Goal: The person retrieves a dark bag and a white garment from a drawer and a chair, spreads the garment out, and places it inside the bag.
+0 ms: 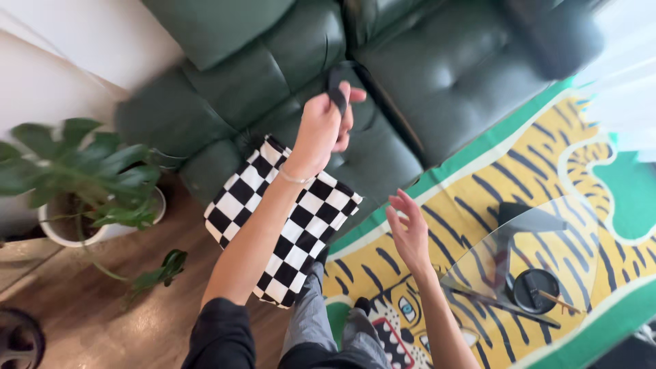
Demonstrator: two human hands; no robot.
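Observation:
My left hand (324,126) is raised over the dark green leather sofa (437,75) and grips the black strap (336,85) of a black-and-white checkered bag (290,219). The bag hangs below my forearm, against the sofa's front edge. Lower and to the right, my right hand (410,232) hovers with its fingers spread and holds nothing. It is a short way from the bag's right edge, above the rug.
A yellow, black and green tiger-pattern rug (519,164) covers the floor on the right. On it stands a glass table (540,253) with a round black dish (536,288). A potted plant (82,184) sits at left on the wooden floor (102,301).

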